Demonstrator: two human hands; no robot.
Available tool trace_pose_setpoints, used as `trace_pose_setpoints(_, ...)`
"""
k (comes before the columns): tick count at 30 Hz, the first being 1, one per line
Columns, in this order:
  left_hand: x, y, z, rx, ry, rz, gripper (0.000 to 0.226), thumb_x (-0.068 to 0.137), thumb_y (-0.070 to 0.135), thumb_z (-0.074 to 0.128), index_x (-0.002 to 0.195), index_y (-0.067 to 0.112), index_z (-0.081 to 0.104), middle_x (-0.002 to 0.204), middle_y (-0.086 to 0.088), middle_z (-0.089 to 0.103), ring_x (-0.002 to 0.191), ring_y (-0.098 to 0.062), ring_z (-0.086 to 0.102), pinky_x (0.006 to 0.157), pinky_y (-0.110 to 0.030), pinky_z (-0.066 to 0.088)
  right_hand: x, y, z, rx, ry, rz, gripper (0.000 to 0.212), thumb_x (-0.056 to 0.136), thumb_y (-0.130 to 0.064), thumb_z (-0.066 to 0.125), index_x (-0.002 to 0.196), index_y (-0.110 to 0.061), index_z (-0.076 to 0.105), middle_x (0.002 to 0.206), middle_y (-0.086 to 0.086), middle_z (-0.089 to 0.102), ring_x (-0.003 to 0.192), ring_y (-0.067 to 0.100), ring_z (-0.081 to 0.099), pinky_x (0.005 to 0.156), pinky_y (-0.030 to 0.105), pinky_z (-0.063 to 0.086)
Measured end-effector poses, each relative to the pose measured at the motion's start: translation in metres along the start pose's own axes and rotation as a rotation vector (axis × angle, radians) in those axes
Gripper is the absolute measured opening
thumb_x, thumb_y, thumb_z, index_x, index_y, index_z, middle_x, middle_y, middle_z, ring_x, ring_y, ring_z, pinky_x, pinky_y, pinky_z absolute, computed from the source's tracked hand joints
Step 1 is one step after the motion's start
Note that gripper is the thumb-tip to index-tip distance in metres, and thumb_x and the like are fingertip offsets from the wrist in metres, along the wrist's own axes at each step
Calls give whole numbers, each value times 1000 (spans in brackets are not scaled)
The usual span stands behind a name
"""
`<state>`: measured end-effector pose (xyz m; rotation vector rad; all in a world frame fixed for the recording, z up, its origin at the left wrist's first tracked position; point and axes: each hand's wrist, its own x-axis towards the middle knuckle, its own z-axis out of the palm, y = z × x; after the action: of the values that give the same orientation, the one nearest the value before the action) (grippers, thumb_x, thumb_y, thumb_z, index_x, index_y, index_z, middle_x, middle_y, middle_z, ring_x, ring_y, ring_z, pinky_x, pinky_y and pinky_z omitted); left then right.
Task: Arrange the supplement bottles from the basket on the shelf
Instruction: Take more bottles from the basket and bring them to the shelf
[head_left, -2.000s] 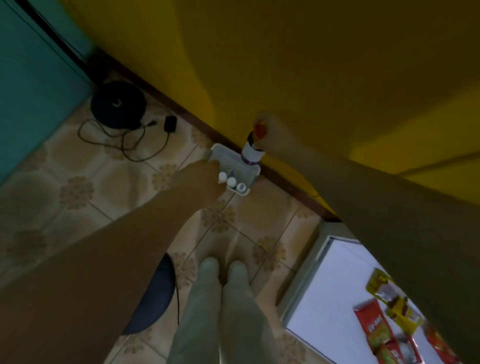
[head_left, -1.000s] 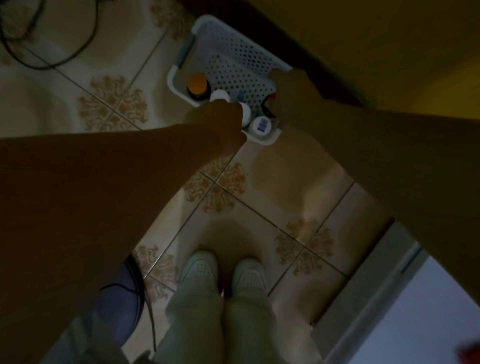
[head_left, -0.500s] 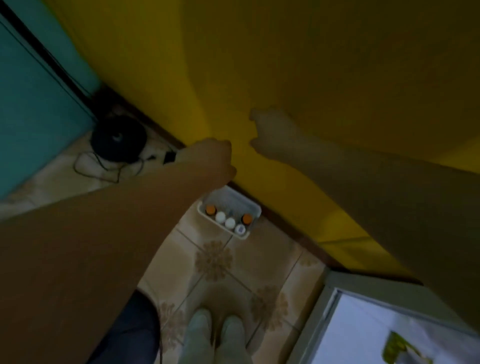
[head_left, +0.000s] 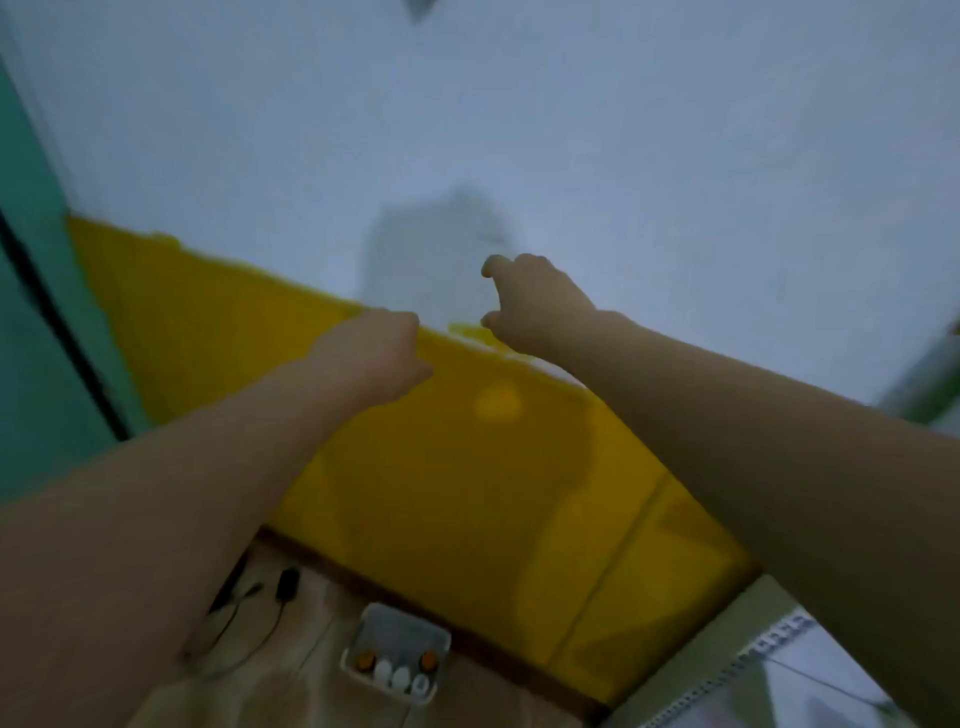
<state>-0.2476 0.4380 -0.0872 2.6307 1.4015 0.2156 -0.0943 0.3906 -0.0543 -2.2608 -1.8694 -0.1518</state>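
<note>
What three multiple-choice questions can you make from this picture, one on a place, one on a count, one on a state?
1. Where does the basket stand?
A) on the floor by the yellow wall
B) on a shelf
C) on a chair

2. How many orange caps show in it?
A) one
B) two
C) four

3. What is the right hand doing?
A) gripping a bottle
B) raised, fingers loosely curled, holding nothing visible
C) resting on the basket

Key:
1 A, it sits on the floor at the wall's foot.
2 B, one on each side of the white caps.
3 B, bare wall shows between thumb and fingers.
</note>
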Motion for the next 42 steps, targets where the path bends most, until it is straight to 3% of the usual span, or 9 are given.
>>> trace_pose_setpoints(6, -67, 112, -66, -164, 47, 286, 43, 91, 39, 55, 125, 13, 50, 125, -9, 55, 108, -25, 53, 86, -34, 44, -128, 51, -146, -105, 187, 253, 36, 92, -13, 51, 128, -9, 45, 119, 12, 49, 106, 30, 53, 77, 32, 42)
trace_pose_setpoints(12, -166, 296, -108, -270, 25, 698, 48, 91, 40, 55, 130, 14, 48, 127, -8, 54, 105, -25, 54, 83, -31, 42, -331, 122, -258, -236, 272, 643, 40, 89, -13, 54, 128, -8, 47, 118, 13, 52, 106, 30, 53, 77, 32, 43)
trace_pose_setpoints(18, -327, 496, -114, -284, -46, 1156, 44, 88, 40, 58, 122, 12, 52, 120, -11, 58, 107, -27, 53, 83, -31, 43, -576, 173, -335, -335, 327, 1091, 39, 90, -13, 50, 128, -8, 47, 120, 14, 52, 104, 31, 54, 73, 30, 41)
trace_pose_setpoints(23, -481, 622, -86, -275, -199, 1439, 57, 91, 41, 55, 137, 11, 41, 135, -12, 49, 118, -26, 49, 87, -30, 39, -790, 176, -374, -398, 278, 1433, 33, 92, -13, 50, 124, -6, 49, 119, 15, 55, 95, 30, 53, 73, 31, 44)
trace_pose_setpoints(27, -594, 701, -68, -348, -288, 1588, 44, 90, 38, 58, 123, 9, 50, 112, -10, 59, 92, -22, 53, 77, -31, 43, -932, 175, -394, -474, 289, 1653, 39, 91, -12, 50, 129, -6, 50, 128, 15, 54, 115, 32, 53, 89, 33, 47)
trace_pose_setpoints(30, -658, 756, -55, -343, -374, 1657, 32, 89, 35, 59, 107, 9, 55, 96, -8, 59, 78, -18, 48, 62, -30, 39, -1005, 183, -406, -463, 282, 1768, 37, 90, -11, 49, 127, -5, 51, 120, 16, 56, 106, 31, 57, 83, 33, 50)
trace_pose_setpoints(36, -733, 873, -26, -293, -392, 1759, 44, 88, 38, 59, 120, 8, 52, 102, -8, 56, 85, -20, 49, 69, -28, 40, -1102, 249, -420, -465, 293, 1844, 34, 90, -11, 48, 124, -6, 52, 113, 13, 57, 85, 24, 54, 69, 32, 50)
trace_pose_setpoints(42, -737, 977, 1, -332, -342, 1785, 43, 90, 38, 56, 122, 9, 51, 107, -7, 56, 94, -22, 52, 74, -29, 42, -1149, 351, -419, -447, 288, 1872, 37, 90, -12, 49, 127, -8, 49, 120, 14, 55, 101, 29, 56, 78, 33, 49)
